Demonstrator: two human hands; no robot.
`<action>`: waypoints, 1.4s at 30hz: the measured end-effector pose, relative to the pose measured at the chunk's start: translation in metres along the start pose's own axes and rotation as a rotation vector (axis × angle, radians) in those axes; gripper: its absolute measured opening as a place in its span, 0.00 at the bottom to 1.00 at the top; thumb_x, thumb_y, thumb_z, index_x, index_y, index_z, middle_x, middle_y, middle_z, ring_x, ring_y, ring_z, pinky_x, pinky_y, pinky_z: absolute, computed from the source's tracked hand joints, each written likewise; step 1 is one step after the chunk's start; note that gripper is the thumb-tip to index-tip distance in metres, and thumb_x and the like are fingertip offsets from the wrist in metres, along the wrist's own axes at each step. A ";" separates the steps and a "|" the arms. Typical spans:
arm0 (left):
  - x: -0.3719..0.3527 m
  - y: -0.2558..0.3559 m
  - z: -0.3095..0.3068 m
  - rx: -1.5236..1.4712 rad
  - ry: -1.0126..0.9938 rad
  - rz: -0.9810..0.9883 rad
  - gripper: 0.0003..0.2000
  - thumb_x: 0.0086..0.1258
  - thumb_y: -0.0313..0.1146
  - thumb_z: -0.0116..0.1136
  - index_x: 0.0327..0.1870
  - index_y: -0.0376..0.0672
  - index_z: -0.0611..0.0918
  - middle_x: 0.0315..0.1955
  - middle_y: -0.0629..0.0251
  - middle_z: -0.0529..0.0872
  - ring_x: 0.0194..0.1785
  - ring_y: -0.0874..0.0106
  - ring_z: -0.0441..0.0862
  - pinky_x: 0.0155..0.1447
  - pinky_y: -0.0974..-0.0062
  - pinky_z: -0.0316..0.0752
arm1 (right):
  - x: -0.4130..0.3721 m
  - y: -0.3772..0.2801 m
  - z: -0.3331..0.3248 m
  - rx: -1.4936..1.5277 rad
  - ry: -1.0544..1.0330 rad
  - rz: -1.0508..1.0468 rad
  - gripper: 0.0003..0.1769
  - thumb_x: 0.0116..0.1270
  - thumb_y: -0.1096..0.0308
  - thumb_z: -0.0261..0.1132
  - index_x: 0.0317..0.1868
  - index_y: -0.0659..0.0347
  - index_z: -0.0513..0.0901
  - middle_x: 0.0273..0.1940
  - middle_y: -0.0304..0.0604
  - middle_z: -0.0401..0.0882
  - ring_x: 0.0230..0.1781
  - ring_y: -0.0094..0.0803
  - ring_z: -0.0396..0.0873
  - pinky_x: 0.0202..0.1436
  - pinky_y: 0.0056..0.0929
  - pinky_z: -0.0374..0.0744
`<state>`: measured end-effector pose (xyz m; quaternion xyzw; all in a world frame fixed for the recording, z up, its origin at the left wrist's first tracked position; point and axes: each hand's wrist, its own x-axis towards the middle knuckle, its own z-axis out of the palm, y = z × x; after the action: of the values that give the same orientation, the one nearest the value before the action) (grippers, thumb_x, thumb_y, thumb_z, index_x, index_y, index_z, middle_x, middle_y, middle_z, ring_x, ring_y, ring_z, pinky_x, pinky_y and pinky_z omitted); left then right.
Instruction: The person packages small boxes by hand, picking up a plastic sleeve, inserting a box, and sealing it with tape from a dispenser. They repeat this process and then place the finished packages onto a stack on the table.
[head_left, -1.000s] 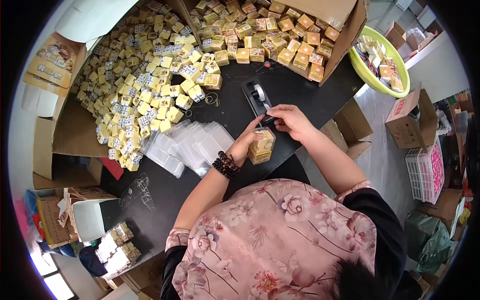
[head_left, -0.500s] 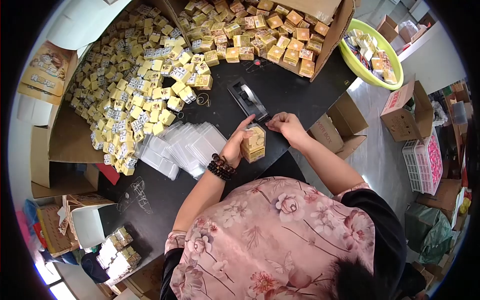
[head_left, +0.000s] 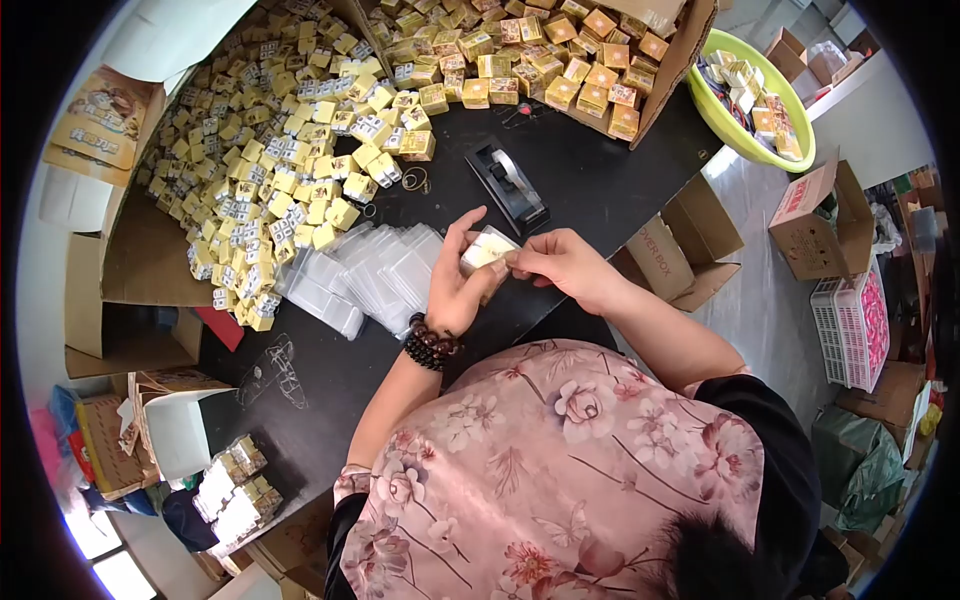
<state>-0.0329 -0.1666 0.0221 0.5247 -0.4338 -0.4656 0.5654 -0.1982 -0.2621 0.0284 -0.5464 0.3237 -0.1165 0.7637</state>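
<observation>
My left hand (head_left: 455, 290) is wrapped round a small yellow box (head_left: 487, 249), its pale, glossy face turned up and the thumb lying over its near side. At the right edge of that box my right hand (head_left: 572, 268) pinches with thumb and forefinger. Whatever lies between those fingertips is too small to make out. Just beyond both hands stands a black tape dispenser (head_left: 520, 205) with a roll of clear tape (head_left: 503, 170). Left of my left hand, clear plastic cases (head_left: 365, 283) lie fanned out on the black table (head_left: 590, 170).
A heap of small yellow-and-white boxes (head_left: 300, 140) spills from a carton at the left. Another carton at the back holds yellow-orange boxes (head_left: 590, 98). A green-yellow basin (head_left: 707, 108) stands back right, above open cartons (head_left: 665, 260). Rubber bands (head_left: 415, 180) lie near the heap.
My right hand has left the tape dispenser's end and moved left to the box. My left hand has tilted the box and shifted slightly left, its thumb now over it.
</observation>
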 end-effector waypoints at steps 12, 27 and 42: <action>-0.020 0.046 -0.027 -0.916 -0.001 -0.268 0.33 0.69 0.60 0.42 0.64 0.41 0.73 0.48 0.59 0.84 0.47 0.62 0.83 0.50 0.63 0.80 | -0.011 -0.026 0.057 -0.361 0.046 -0.657 0.19 0.62 0.68 0.73 0.48 0.61 0.73 0.39 0.33 0.72 0.36 0.17 0.68 0.40 0.18 0.69; -0.280 -0.068 -0.252 0.666 1.308 -0.283 0.23 0.72 0.40 0.60 0.61 0.34 0.72 0.40 0.59 0.82 0.39 0.68 0.82 0.42 0.70 0.81 | 0.099 0.057 0.062 -0.980 0.225 -0.504 0.36 0.57 0.52 0.74 0.60 0.66 0.75 0.52 0.49 0.74 0.56 0.46 0.70 0.58 0.42 0.72; -0.214 -0.012 -0.183 0.972 1.099 0.051 0.13 0.66 0.32 0.63 0.49 0.40 0.81 0.52 0.52 0.79 0.57 0.56 0.74 0.63 0.62 0.69 | 0.104 0.049 0.096 -0.244 0.138 -0.550 0.09 0.75 0.69 0.59 0.50 0.65 0.74 0.35 0.37 0.79 0.33 0.21 0.77 0.38 0.21 0.76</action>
<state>0.1046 0.0775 -0.0038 0.8638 -0.2573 0.1229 0.4155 -0.0676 -0.2257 -0.0360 -0.6918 0.2263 -0.3159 0.6087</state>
